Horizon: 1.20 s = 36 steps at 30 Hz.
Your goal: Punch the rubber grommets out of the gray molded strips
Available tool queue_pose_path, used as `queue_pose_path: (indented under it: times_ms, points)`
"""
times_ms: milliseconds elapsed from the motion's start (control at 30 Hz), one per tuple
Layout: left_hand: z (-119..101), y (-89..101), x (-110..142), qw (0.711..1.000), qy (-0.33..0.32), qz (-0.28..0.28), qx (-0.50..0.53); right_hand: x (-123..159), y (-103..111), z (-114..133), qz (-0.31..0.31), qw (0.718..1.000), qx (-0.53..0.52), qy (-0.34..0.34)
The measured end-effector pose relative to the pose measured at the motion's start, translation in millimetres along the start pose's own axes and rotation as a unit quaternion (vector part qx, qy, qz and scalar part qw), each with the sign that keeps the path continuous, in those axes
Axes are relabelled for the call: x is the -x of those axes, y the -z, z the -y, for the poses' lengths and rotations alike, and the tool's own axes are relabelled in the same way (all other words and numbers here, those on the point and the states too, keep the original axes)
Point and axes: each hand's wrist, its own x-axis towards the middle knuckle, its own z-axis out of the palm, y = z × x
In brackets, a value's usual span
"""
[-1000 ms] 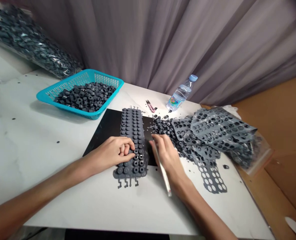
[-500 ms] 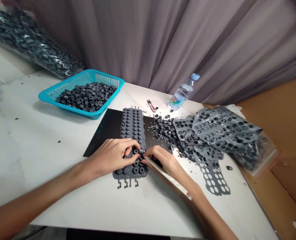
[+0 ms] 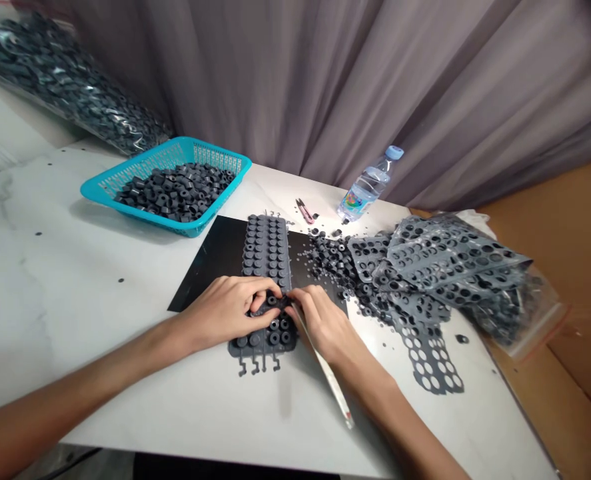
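A dark grey moulded rubber sheet with rows of round knobs lies lengthwise in front of me, partly over a black mat. My left hand rests across its near half, fingers curled and thumb and forefinger gripping at the knobs. My right hand meets it at the sheet's right edge, closed around a slim white stick-like tool with a reddish mark at its back end. The tool's working tip is hidden between the fingertips. Near the sheet's bottom, several ring-shaped knobs with holes show.
A turquoise basket of small grey rubber parts stands back left, beside a big plastic bag of them. Loose parts and punched-out sheets pile up on the right. Pink-handled snips and a water bottle are behind.
The right hand has shifted slightly up along the sheet, and the tool's back end has swung left and toward me. The left hand keeps its place on the sheet.
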Motion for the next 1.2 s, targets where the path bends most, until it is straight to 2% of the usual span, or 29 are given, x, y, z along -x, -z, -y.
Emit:
queue_pose_path:
  times_ms: [100, 167, 300, 367, 467, 533, 633, 833, 1033, 1133, 1200]
  points:
    - [2, -0.1, 1, 1.0, 0.0, 0.005, 0.011, 2, 2, -5, -0.046, 0.993, 0.011, -0.112]
    - [2, 0.7, 2, 1.0, -0.01, 0.007, 0.017, 6, 7, -13, -0.052, 0.983, 0.019, -0.175]
    - [-1, 3.8, 9, 0.998, -0.027, 0.011, 0.05, 10, 15, -25, -0.032, 0.977, -0.032, -0.206]
    - [-3, 5.0, 13, 0.997, -0.029, -0.005, 0.078, 8, 16, -24, -0.035, 0.979, -0.092, -0.18]
    - [-1, 4.1, 13, 0.994, -0.036, -0.064, 0.075, 0, 12, -15, -0.033, 0.983, -0.159, -0.087]
    - [2, 1.5, 10, 0.993, -0.043, -0.098, 0.043, -6, 9, -9, -0.027, 0.988, -0.152, -0.027]
    - [9, -2.7, 4, 0.993, -0.049, -0.104, 0.012, -12, 7, -5, -0.023, 0.994, -0.107, 0.018]
    - [16, -4.8, 0, 0.993, -0.058, -0.097, 0.015, -14, 3, -9, -0.027, 0.997, -0.058, 0.054]
    - [19, -4.8, -2, 0.993, -0.068, -0.093, 0.014, -14, -2, -6, -0.018, 0.999, -0.014, 0.046]
    - [20, -5.0, -4, 0.994, -0.062, -0.09, 0.009, -16, -6, -1, -0.021, 0.997, 0.032, 0.061]
    - [20, -5.3, -4, 0.994, -0.059, -0.087, 0.008, -16, -9, 3, -0.028, 0.997, 0.06, 0.048]
